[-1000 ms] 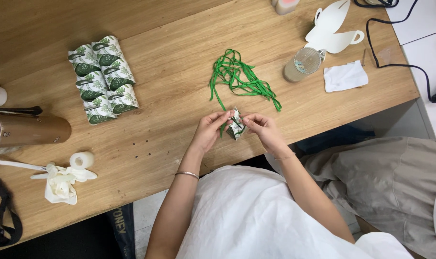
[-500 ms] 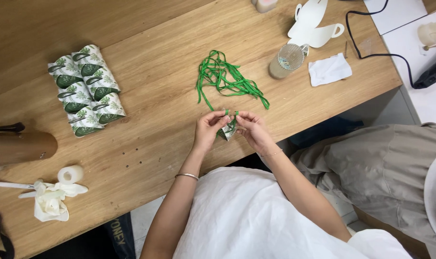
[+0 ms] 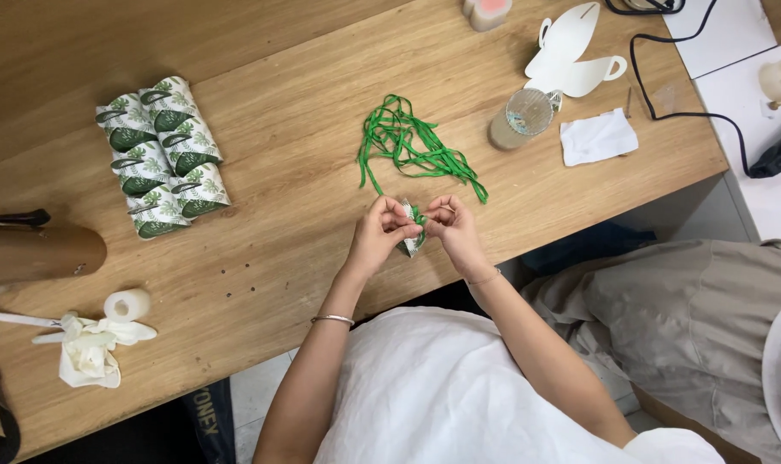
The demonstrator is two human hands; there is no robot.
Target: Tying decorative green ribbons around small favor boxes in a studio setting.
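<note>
Table: a wooden table [image 3: 261, 51] with light brown grain fills most of the view.
Side surface: a white counter [image 3: 755, 129] stands just beside its right end.
Floor: pale tiles [image 3: 253, 391] show below the table edge.
Light: even, soft.

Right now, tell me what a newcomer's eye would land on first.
The left hand and right hand pinch a small leaf-print packet with green ribbon near the table's front edge. Just behind lies a tangle of green ribbon; a cluster of leaf-print packets sits far left.
</note>
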